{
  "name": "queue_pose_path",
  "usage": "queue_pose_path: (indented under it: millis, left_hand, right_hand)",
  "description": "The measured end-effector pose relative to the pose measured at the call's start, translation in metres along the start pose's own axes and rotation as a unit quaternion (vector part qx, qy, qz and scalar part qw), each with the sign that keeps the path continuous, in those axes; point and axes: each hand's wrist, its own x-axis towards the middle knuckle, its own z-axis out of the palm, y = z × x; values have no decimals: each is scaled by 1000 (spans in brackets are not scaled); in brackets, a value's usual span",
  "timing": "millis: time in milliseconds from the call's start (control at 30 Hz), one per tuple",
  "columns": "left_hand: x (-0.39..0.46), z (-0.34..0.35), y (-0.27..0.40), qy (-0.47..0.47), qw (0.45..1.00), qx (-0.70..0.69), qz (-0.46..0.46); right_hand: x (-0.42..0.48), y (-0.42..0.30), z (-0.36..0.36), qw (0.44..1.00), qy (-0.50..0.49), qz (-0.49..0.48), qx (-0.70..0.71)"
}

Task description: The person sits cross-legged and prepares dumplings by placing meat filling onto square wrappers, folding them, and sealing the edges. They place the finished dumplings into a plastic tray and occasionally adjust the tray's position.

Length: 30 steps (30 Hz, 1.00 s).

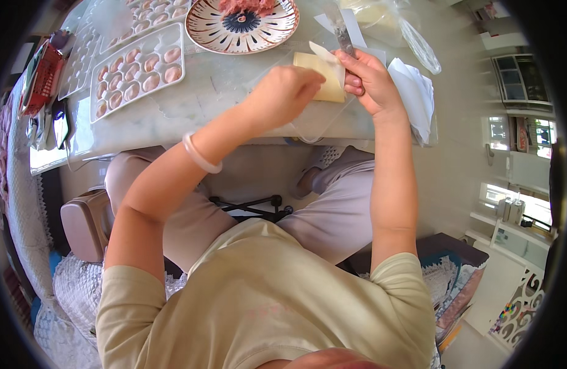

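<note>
A stack of pale yellow square dough wrappers (330,95) lies on a clear plastic sheet (311,125) before me. One wrapper (324,53) is lifted at its edge beside my right hand (372,80). That hand grips a flat spatula-like tool (339,30) smeared with residue, its blade pointing away from me. My left hand (283,97) is over the left side of the stack, fingers curled and partly blurred; whether they hold anything is hidden. Beyond the hands, pink minced meat (247,6) sits on a patterned plate (205,34).
At the left, a white compartment tray (142,96) holds several filled dumplings, with another filled tray (142,20) behind it. A red plastic basket (42,76) stands at the far left edge. White paper sheets (414,99) and a plastic bag (417,39) lie at right on the table (191,115).
</note>
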Motion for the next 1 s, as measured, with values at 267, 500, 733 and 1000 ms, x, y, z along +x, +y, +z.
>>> queue_pose_path:
  millis: [267, 500, 733, 1000]
  left_hand:
    - [17, 1, 7, 75, 712, -671, -191]
    - [-33, -50, -3, 148, 741, -643, -121]
    - [-71, -83, -14, 277, 751, -582, -140]
    - [-81, -96, -4, 266, 740, -606, -122]
  right_hand:
    - [-23, -19, 39, 988, -105, -32, -109]
    - [43, -6, 49, 858, 88, -332, -383]
    - [95, -5, 96, 729, 131, -318, -592]
    - [115, 2, 109, 708, 117, -308, -625]
